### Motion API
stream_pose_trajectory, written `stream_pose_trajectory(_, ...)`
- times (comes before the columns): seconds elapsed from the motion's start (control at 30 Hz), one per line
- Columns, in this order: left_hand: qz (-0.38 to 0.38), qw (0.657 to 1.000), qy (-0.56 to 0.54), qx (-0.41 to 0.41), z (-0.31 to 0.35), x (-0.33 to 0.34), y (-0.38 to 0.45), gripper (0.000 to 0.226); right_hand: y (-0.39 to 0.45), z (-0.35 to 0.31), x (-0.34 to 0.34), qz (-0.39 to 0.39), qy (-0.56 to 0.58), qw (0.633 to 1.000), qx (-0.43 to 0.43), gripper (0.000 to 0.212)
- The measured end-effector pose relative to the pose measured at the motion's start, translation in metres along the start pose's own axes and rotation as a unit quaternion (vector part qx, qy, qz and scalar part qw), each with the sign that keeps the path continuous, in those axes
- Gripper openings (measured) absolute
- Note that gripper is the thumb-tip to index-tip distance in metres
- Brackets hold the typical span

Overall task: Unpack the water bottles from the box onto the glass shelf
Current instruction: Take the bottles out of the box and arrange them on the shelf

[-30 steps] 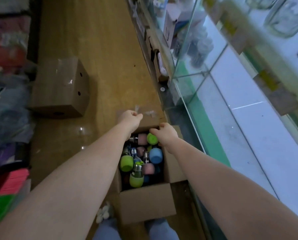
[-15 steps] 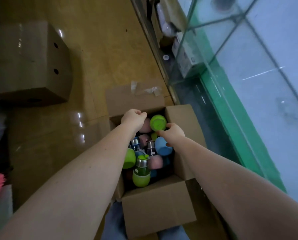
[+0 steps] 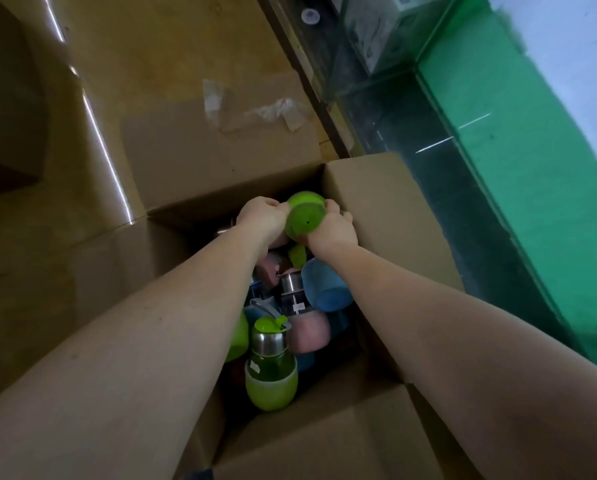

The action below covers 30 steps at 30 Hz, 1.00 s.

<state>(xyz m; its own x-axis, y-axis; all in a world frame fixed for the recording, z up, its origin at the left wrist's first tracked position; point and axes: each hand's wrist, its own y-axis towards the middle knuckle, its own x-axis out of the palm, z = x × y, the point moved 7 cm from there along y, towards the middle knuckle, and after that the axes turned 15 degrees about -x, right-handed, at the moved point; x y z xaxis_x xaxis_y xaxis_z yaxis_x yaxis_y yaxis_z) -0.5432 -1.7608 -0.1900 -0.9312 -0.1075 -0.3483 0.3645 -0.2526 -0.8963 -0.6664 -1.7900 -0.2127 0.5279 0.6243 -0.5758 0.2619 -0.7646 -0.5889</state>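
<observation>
Both hands' grip on green bottles, left hand (image 3: 260, 218), right hand (image 3: 330, 230), open box (image 3: 387, 216), pink and blue bottles (image 3: 326, 289) crowded below, glass shelf (image 3: 518, 140) right

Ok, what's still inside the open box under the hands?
The box holds jumbled bottles: a green one upright, blue and pink ones. The hands, left and right, grip a green bottle. The arms hide lower layers.

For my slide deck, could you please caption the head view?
Both hands, left and right, grip green bottles over an open cardboard box of colourful bottles.
</observation>
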Motion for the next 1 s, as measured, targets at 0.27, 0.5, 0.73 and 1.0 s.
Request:
stream_pose_trajectory(0.27, -0.028, 0.999, 0.006, -0.019, 0.009, 0.019, 0.036, 0.038, 0.032, 0.001, 0.016, 0.019, -0.075, 0.997, -0.021, 0.088)
stream_pose_trajectory(0.5, -0.037, 0.999, 0.006, -0.016, -0.001, 0.025, 0.045, 0.04, 0.036, 0.001, 0.025, 0.044, -0.198, 0.978, -0.042, 0.089)
stream_pose_trajectory(0.73, -0.042, 0.998, 0.011, -0.036, -0.016, 0.023, 0.038, 0.048, 0.024, -0.004, 0.016, 0.089, -0.17, 0.98, -0.054, 0.075)
stream_pose_trajectory(1.0, -0.11, 0.984, -0.088, -0.11, -0.011, -0.008, -0.059, 0.055, -0.093, -0.06, -0.047, 0.108, 0.02, 0.993, -0.038, 0.093)
